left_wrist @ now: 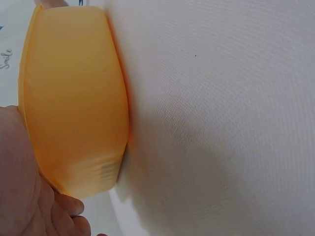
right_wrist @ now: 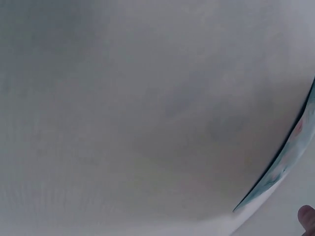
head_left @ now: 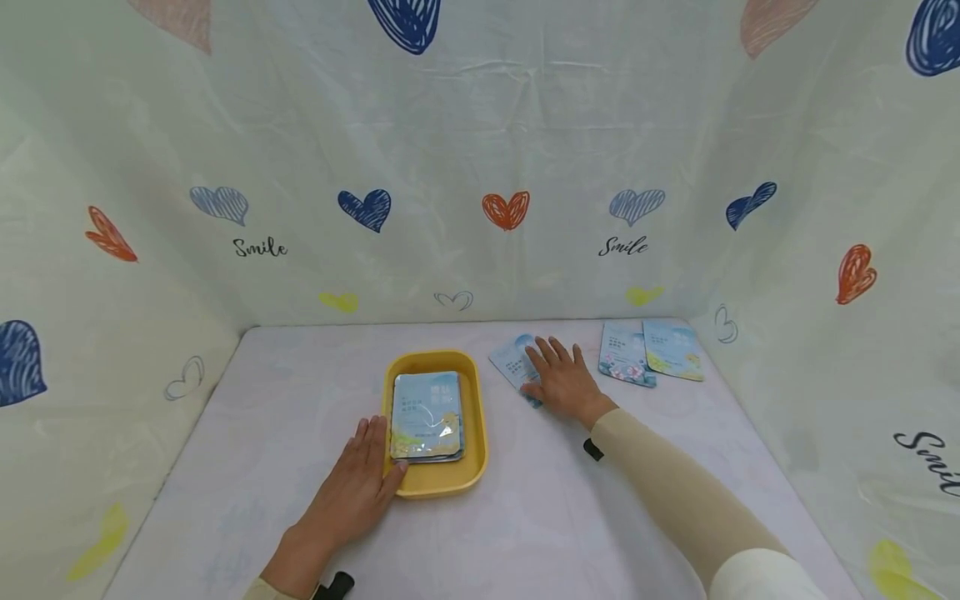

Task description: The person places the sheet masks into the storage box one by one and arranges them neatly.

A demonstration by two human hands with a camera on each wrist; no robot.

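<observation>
A yellow tray [head_left: 474, 454] sits on the table with a small pile of blue sachets [head_left: 427, 415] in it. Along its left side lies my left hand [head_left: 352, 483], fingers straight against the rim and thumb at the near left corner. The left wrist view shows this hand [left_wrist: 19, 182] beside the tray's outer wall [left_wrist: 76, 98]. My right hand [head_left: 562, 379], fingers spread, rests over a single blue sachet [head_left: 510, 362] right of the tray and hides part of it. In the right wrist view, a flower-printed sachet edge [right_wrist: 283, 164] and a fingertip [right_wrist: 306, 216] show.
Two more sachets lie at the table's back right corner, a pink-flowered one [head_left: 626, 354] and a yellow-trimmed one [head_left: 672, 350] overlapping it. Heart-printed sheeting [head_left: 450, 125] walls the white table [head_left: 540, 517] at the back and both sides.
</observation>
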